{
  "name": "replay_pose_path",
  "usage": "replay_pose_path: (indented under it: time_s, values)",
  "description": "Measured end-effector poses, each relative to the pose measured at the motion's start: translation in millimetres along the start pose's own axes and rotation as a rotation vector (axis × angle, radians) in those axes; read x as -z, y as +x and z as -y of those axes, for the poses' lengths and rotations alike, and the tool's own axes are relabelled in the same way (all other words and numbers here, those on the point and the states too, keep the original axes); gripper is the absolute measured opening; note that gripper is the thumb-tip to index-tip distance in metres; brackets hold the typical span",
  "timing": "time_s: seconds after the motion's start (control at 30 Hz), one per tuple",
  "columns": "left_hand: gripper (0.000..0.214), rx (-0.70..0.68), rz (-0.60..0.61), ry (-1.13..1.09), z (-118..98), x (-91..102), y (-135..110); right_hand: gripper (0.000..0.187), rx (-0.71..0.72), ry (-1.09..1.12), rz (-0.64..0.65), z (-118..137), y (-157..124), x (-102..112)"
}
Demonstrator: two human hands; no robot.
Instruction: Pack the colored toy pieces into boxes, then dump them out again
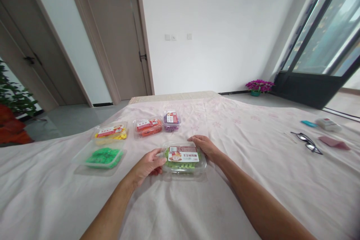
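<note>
A clear plastic container (184, 159) with light green pieces inside and a printed label on its lid rests on the cloth in front of me. My left hand (150, 164) grips its left side, thumb at the rim. At its far right corner, my right hand (204, 146) curls round the edge. To the left lies a container of bright green pieces (104, 157). Behind that are a container of yellow pieces (111, 132), one of orange-red pieces (148, 126) and one of purple pieces (171, 121), all with labelled lids.
A pale pink patterned cloth (225, 195) covers the surface. On the right lie black-framed glasses (307, 143), a dark pink cloth (334, 142), a blue item (308, 123) and a whitish pack (328, 124). Beyond the far edge stands a pot of magenta flowers (259, 86).
</note>
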State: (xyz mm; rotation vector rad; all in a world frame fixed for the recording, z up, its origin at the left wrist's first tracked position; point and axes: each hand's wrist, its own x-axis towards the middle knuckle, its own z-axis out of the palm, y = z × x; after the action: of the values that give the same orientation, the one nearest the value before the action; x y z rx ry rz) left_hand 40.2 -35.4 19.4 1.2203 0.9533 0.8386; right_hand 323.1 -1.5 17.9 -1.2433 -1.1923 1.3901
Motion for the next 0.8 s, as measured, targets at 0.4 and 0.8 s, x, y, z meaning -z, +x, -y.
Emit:
replay_pose_path:
  time_s: [0.4, 0.8]
  values:
    - [0.076, 0.097, -0.031, -0.028, -1, -5.4, 0, 0.049, 0.058, 0.096, 0.031, 2, -6, -1]
    - [0.077, -0.050, -0.202, -0.068, 7, -19.5, -14, 0.043, 0.041, -0.031, 0.041, 4, -10, 1]
